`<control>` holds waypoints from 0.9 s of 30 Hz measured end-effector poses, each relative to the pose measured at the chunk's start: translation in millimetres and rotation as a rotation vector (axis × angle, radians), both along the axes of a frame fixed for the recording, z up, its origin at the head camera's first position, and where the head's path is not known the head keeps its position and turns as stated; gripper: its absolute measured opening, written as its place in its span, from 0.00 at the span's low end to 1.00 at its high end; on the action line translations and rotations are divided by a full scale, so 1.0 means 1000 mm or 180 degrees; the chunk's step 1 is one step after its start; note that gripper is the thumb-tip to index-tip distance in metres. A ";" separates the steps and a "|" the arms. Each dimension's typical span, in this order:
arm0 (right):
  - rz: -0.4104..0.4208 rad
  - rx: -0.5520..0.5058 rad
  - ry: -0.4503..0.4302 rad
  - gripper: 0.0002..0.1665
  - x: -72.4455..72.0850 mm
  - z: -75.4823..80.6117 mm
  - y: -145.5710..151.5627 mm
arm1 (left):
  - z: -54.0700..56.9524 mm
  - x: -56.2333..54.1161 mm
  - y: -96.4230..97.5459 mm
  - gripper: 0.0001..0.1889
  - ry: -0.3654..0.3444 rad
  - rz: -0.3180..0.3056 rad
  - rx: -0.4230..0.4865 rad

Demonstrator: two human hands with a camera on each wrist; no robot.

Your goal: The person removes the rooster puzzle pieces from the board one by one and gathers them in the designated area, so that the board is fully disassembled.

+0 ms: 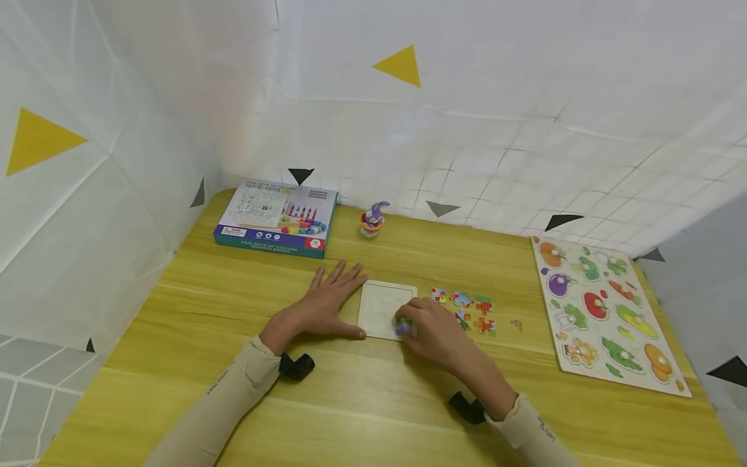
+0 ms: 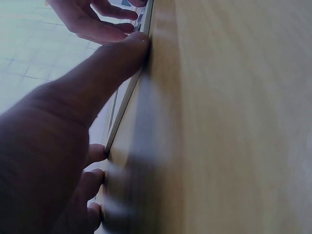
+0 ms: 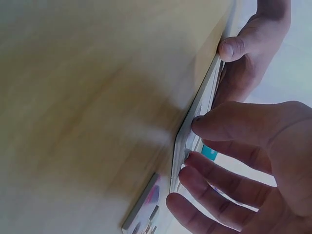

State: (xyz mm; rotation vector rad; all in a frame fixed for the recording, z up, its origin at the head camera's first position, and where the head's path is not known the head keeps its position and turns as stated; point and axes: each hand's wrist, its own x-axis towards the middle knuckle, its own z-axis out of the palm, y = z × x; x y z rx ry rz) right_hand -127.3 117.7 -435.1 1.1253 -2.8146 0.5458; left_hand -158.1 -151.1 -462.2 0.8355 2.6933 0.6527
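A square puzzle tray [image 1: 379, 310] with a raised rim lies flat on the table. My left hand [image 1: 320, 311] lies spread at its left side, with thumb and forefinger touching the edge. At the tray's lower right corner, my right hand [image 1: 436, 332] pinches a puzzle piece [image 1: 403, 326] with some purple on it; the fingers hide most of it. In the right wrist view the thumb [image 3: 229, 122] presses down just inside the rim. Several loose jigsaw pieces [image 1: 484, 324] lie to the right of the tray, partly behind the right hand.
At the back left lies a boxed bead set [image 1: 274, 220]. A purple rabbit figure [image 1: 372, 219] stands beside it. On the right is a vegetable peg board [image 1: 607, 318]. White sheeting [image 1: 467, 130] rises behind the wooden table [image 1: 350, 415].
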 end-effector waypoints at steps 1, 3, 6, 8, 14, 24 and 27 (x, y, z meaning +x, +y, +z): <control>0.0004 -0.0011 -0.0001 0.13 0.000 0.000 0.000 | 0.000 0.000 0.000 0.59 -0.0002 -0.0002 -0.0004; -0.0004 -0.0043 -0.0009 0.13 0.001 0.000 -0.001 | 0.000 0.000 0.000 0.59 -0.0004 0.0000 -0.0012; -0.0023 -0.0072 -0.0029 0.13 0.002 -0.001 -0.002 | 0.000 0.001 0.000 0.59 0.0000 0.0000 -0.0004; -0.0044 -0.0079 -0.0043 0.14 0.003 -0.001 -0.002 | 0.000 0.001 0.000 0.58 0.0003 0.0004 0.0016; -0.0072 -0.0053 -0.0011 0.15 0.004 -0.001 -0.003 | -0.001 0.002 0.000 0.58 -0.0009 0.0009 0.0041; -0.0110 -0.0023 -0.0039 0.15 0.003 0.000 -0.004 | 0.001 0.001 0.001 0.58 -0.0023 0.0027 0.0027; -0.0100 -0.0053 -0.0069 0.15 0.003 0.000 -0.004 | 0.001 0.001 0.001 0.58 -0.0025 0.0026 0.0033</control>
